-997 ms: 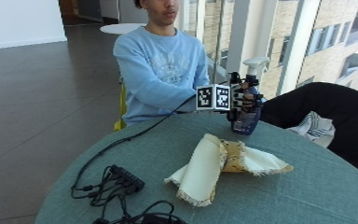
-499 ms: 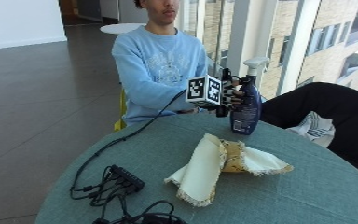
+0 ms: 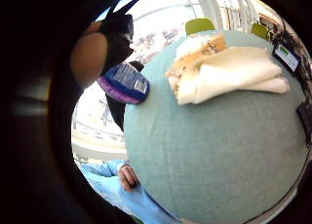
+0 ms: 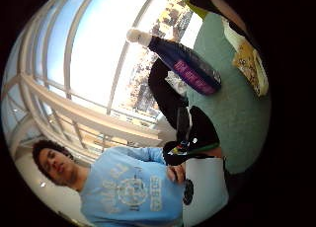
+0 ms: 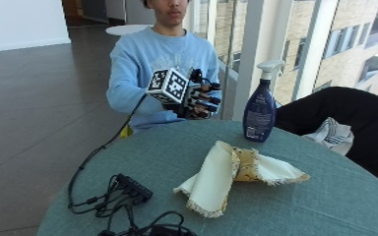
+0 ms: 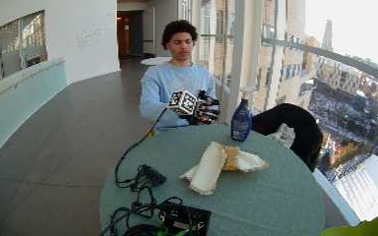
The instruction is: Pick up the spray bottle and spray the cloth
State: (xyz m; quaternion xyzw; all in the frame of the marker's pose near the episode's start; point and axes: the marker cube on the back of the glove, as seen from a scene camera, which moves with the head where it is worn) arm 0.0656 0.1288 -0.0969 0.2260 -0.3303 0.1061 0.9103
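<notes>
A dark blue spray bottle (image 5: 260,115) (image 6: 241,120) with a white trigger head stands upright at the far edge of the round green table (image 5: 346,206). My gloved right hand (image 5: 201,101) (image 6: 205,110) hovers above the table edge to the bottle's left, well apart from it. Its fingers are loosely curled and hold nothing. A cream cloth (image 5: 238,174) (image 6: 222,162), folded with a yellow patterned piece inside, lies in the middle of the table. The palm views show the bottle (image 4: 190,69) (image 3: 124,83) standing free, and the cloth (image 3: 229,73) lying on the table.
Black cables and a power block (image 5: 127,189) lie at the table's near left. A black jacket (image 5: 346,113) hangs over a chair behind the bottle, with a white striped cloth (image 5: 333,135) on it. The person's bare hand (image 4: 175,173) rests in their lap.
My hand, which was at the bottle a second ago, has let it go and drawn back to the left toward the person. The bottle stays upright on the table.
</notes>
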